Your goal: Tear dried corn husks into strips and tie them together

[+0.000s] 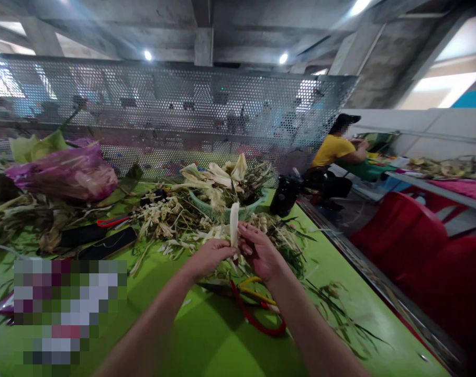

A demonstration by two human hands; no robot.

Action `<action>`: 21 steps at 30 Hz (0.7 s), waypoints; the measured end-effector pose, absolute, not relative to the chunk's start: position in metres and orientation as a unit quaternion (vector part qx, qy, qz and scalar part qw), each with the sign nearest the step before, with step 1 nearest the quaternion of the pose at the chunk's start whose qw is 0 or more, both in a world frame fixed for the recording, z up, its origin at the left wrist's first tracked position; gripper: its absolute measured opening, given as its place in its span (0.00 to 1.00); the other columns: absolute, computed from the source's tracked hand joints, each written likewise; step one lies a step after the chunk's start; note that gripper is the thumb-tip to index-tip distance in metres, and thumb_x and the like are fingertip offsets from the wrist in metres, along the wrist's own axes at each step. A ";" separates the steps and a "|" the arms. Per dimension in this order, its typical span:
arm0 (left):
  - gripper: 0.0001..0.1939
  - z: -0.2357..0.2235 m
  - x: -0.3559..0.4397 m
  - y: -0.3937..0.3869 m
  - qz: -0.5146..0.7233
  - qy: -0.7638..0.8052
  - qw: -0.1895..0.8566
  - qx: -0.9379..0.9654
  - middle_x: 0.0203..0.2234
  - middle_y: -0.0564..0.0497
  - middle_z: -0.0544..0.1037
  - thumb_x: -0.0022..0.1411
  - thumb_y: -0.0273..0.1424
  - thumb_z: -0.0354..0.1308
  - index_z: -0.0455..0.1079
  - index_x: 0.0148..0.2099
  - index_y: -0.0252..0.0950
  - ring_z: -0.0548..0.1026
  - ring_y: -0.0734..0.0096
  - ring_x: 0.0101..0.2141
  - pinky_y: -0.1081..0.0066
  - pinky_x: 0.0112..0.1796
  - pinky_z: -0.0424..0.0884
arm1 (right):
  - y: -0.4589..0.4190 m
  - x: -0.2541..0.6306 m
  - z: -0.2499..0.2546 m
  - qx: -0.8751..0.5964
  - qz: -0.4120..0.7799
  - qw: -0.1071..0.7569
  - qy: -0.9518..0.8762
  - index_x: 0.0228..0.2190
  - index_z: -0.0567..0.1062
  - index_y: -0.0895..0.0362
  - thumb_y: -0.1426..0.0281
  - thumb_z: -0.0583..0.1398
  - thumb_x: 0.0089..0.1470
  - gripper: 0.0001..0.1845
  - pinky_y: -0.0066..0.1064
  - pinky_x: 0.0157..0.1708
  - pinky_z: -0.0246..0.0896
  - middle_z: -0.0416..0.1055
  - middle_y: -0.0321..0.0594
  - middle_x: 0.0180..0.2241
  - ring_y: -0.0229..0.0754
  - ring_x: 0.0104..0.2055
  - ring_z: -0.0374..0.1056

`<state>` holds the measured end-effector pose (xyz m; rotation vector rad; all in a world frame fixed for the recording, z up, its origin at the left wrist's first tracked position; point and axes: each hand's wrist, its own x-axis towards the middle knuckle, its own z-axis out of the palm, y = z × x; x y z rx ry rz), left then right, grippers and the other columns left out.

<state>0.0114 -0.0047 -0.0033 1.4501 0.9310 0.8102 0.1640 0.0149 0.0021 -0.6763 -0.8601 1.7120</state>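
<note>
Fingers (224, 252) pinch the pale strip (234, 222) upright between them.

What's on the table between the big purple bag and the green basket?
Dried plant scraps lie heaped between the big purple bag and the green basket, with a small dark object too unclear to name. The head view shows this.

A green worktable (206, 340), scissors (242, 303) and metal partition (143, 115) (under concrete beams (202, 13)) suggest a workshop.

The green table (206, 335) bears scissors (244, 313) toward its front, a black jar (284, 197) by the right edge, a basket (243, 212) and scattered plant scraps (165, 214).
</note>
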 end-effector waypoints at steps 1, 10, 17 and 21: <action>0.13 -0.003 0.011 -0.005 0.342 0.399 0.572 0.630 0.23 0.53 0.72 0.54 0.38 0.54 0.73 0.29 0.33 0.67 0.72 0.28 0.72 0.35 0.61 | 0.015 0.164 0.000 -0.283 0.715 0.521 -0.370 0.31 0.75 0.60 0.71 0.67 0.42 0.11 0.16 0.10 0.40 0.65 0.29 0.18 0.22 0.13 0.46; 0.12 0.002 0.013 -0.009 0.363 0.405 0.623 0.561 0.21 0.53 0.71 0.52 0.37 0.55 0.70 0.26 0.33 0.64 0.76 0.24 0.75 0.28 0.57 | 0.018 0.168 0.004 -0.278 0.665 0.627 -0.295 0.32 0.74 0.56 0.78 0.68 0.36 0.16 0.17 0.13 0.50 0.72 0.31 0.27 0.23 0.15 0.51; 0.09 -0.004 0.011 -0.005 0.393 0.441 0.643 0.488 0.19 0.54 0.69 0.48 0.35 0.55 0.66 0.24 0.33 0.59 0.81 0.19 0.76 0.22 0.50 | 0.011 0.171 0.016 -0.214 0.672 0.642 -0.302 0.32 0.73 0.54 0.78 0.66 0.39 0.15 0.19 0.18 0.55 0.70 0.29 0.28 0.24 0.16 0.52; 0.09 -0.008 0.010 -0.002 0.375 0.477 0.628 0.488 0.19 0.54 0.70 0.48 0.35 0.55 0.66 0.25 0.34 0.58 0.81 0.19 0.76 0.21 0.49 | 0.009 0.172 0.020 -0.201 0.652 0.657 -0.321 0.34 0.73 0.52 0.77 0.66 0.40 0.16 0.20 0.19 0.55 0.70 0.28 0.28 0.25 0.17 0.52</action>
